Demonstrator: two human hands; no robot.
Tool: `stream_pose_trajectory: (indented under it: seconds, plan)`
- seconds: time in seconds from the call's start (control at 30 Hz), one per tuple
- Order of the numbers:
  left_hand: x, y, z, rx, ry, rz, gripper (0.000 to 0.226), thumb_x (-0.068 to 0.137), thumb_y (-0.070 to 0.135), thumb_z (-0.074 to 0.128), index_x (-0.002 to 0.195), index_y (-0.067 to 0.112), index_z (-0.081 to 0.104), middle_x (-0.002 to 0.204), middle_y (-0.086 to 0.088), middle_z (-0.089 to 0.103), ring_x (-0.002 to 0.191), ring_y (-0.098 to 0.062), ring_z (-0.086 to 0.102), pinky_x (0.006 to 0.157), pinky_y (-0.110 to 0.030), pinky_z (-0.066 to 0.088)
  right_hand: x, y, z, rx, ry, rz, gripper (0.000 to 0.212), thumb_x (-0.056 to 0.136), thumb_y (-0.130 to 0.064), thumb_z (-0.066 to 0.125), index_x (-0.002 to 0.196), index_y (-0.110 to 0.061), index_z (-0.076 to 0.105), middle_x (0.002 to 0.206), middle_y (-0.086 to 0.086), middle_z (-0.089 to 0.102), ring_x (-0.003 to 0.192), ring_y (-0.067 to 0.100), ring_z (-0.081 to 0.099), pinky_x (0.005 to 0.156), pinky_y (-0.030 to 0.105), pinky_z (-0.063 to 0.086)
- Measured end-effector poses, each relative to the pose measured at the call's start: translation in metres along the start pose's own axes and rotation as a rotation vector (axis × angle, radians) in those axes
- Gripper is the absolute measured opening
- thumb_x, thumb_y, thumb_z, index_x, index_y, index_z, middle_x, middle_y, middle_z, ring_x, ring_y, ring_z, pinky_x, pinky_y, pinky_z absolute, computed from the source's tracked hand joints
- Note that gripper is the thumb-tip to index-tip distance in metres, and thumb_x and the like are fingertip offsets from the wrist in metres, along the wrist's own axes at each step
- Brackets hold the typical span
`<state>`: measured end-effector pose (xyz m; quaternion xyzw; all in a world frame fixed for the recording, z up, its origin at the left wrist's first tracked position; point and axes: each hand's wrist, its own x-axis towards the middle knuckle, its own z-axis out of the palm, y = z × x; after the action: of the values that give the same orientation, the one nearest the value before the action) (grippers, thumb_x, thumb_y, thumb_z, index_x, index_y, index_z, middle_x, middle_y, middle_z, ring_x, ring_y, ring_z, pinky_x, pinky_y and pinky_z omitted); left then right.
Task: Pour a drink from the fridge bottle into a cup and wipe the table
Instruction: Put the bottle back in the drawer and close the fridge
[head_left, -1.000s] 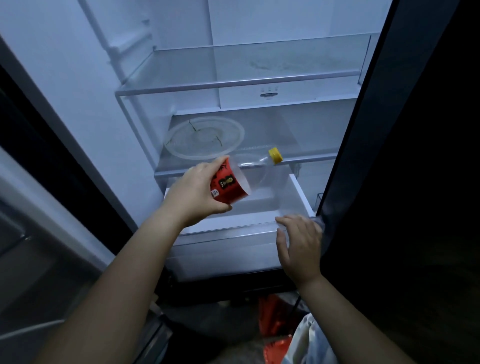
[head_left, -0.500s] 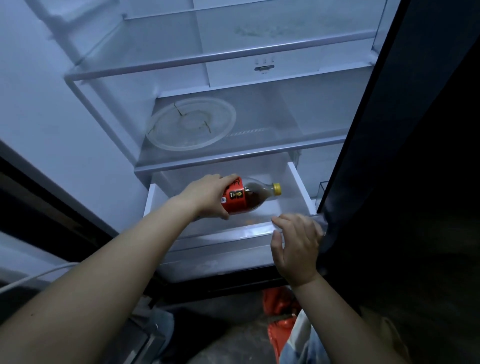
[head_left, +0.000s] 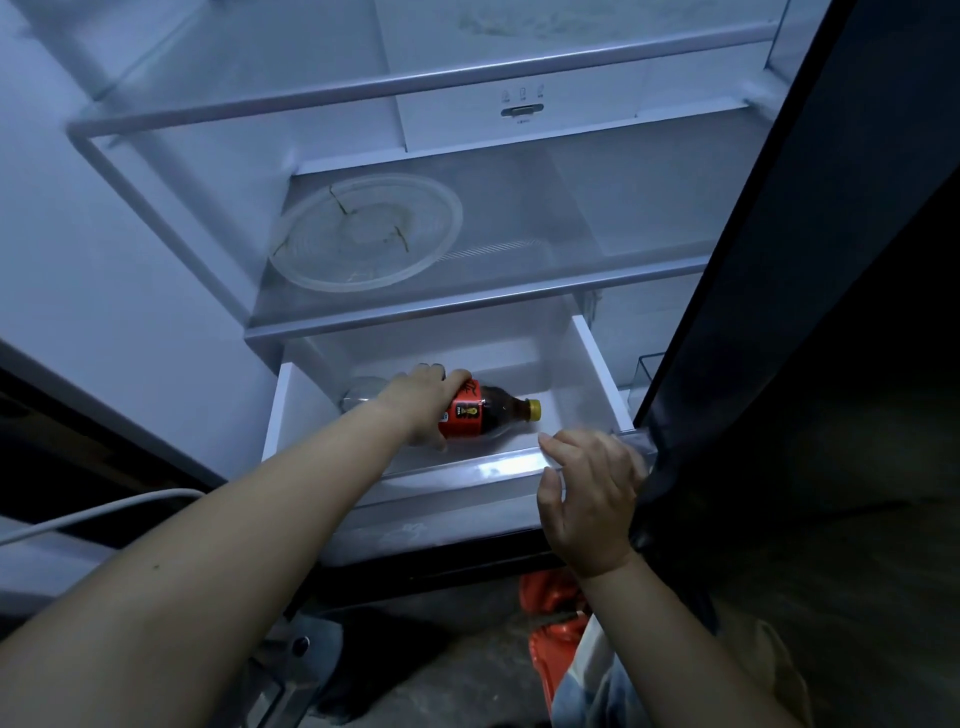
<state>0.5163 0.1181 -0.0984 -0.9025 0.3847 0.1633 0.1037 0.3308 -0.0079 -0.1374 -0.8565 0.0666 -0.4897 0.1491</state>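
Bottle (head_left: 488, 413) lowered into drawer (head_left: 597, 364), left hand (head_left: 421, 402) hiding its middle, right hand (head_left: 589, 499) blurred

Left arm stretches forward, left hand (head_left: 422, 406) gripping the bottle (head_left: 491, 415); right hand (head_left: 589, 501) curls over the drawer (head_left: 467, 469) rim.

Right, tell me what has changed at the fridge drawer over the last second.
The left hand, gripping the bottle throughout, brought it down from in front of the shelf edge into the open drawer, where it now lies on its side, yellow cap to the right. Nothing was let go. The right hand kept holding the drawer's front rim, and the clear plate stayed on the shelf.
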Motion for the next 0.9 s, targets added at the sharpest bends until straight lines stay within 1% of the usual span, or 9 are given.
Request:
stream_pose_trajectory:
  seconds: [0.17,0.23,0.3,0.5,0.57,0.67,0.73,0.8,0.9]
  plan:
    - [0.004,0.0,0.01,-0.058,-0.046,-0.02,0.098,0.072,0.04,0.077,0.147,0.02,0.017,0.136,-0.012,0.04,0.125,-0.029,0.038,0.099,-0.042,0.04,-0.001,0.0,0.0,-0.002,0.026,-0.009,0.031,0.097,-0.031,0.028,0.1,-0.018,0.057,0.087,0.006,0.07,0.098,0.018,0.051,0.099,0.03,0.025]
    - [0.006,0.0,0.014,-0.104,-0.063,-0.015,0.1,0.074,0.039,0.077,0.148,0.018,0.013,0.141,-0.012,0.036,0.129,-0.029,0.035,0.103,-0.041,0.036,-0.001,-0.001,0.001,-0.002,0.04,-0.008,0.031,0.097,-0.03,0.029,0.1,-0.017,0.057,0.086,0.006,0.07,0.098,0.018,0.051,0.101,0.028,0.024]
    - [0.008,0.001,0.018,-0.16,-0.077,-0.007,0.101,0.076,0.038,0.076,0.149,0.017,0.01,0.144,-0.012,0.033,0.132,-0.029,0.033,0.108,-0.04,0.031,-0.001,-0.001,0.001,-0.003,0.044,-0.005,0.031,0.097,-0.03,0.028,0.1,-0.018,0.057,0.085,0.006,0.07,0.098,0.018,0.052,0.1,0.029,0.025]
    - [0.01,0.0,0.021,-0.199,-0.072,0.003,0.102,0.076,0.039,0.075,0.15,0.018,0.008,0.147,-0.011,0.031,0.133,-0.029,0.033,0.109,-0.041,0.03,-0.004,-0.003,0.003,-0.008,0.054,0.007,0.029,0.095,-0.028,0.031,0.1,-0.018,0.057,0.086,0.005,0.07,0.098,0.019,0.052,0.098,0.031,0.026]
    - [0.009,0.0,0.021,-0.204,-0.062,0.01,0.102,0.076,0.041,0.075,0.15,0.019,0.008,0.148,-0.011,0.03,0.134,-0.029,0.032,0.11,-0.042,0.029,-0.005,-0.003,0.003,-0.016,0.042,0.011,0.023,0.09,-0.024,0.037,0.1,-0.019,0.057,0.086,0.005,0.07,0.098,0.019,0.052,0.098,0.032,0.026]
    - [0.004,0.002,0.015,-0.23,-0.043,0.015,0.103,0.078,0.043,0.073,0.151,0.02,0.005,0.152,-0.01,0.024,0.138,-0.029,0.027,0.112,-0.042,0.027,-0.005,-0.003,0.002,-0.02,0.017,0.022,0.023,0.084,-0.022,0.04,0.1,-0.018,0.057,0.088,0.006,0.07,0.098,0.02,0.052,0.097,0.033,0.025]
    - [-0.003,0.004,0.004,-0.265,-0.025,0.001,0.096,0.082,0.043,0.068,0.152,0.018,0.006,0.155,-0.01,0.019,0.141,-0.029,0.021,0.114,-0.04,0.023,-0.004,-0.003,0.001,-0.023,0.006,0.024,0.024,0.084,-0.022,0.041,0.099,-0.017,0.058,0.089,0.007,0.069,0.098,0.021,0.052,0.097,0.033,0.025]
    - [-0.015,0.007,-0.013,-0.275,0.037,-0.015,0.078,0.091,0.042,0.057,0.151,0.016,0.015,0.156,-0.009,0.018,0.142,-0.027,0.019,0.114,-0.037,0.021,-0.003,-0.003,-0.001,-0.026,-0.003,0.026,0.025,0.085,-0.023,0.041,0.097,-0.015,0.061,0.09,0.007,0.069,0.098,0.021,0.051,0.097,0.033,0.024]
    - [-0.055,0.02,-0.037,-0.43,0.294,-0.061,0.053,0.098,0.033,0.044,0.147,0.016,0.029,0.151,-0.007,0.031,0.139,-0.025,0.026,0.111,-0.036,0.023,-0.002,-0.005,-0.004,-0.02,-0.011,0.027,0.032,0.092,-0.025,0.037,0.094,-0.012,0.066,0.092,0.007,0.069,0.099,0.021,0.051,0.098,0.033,0.024]
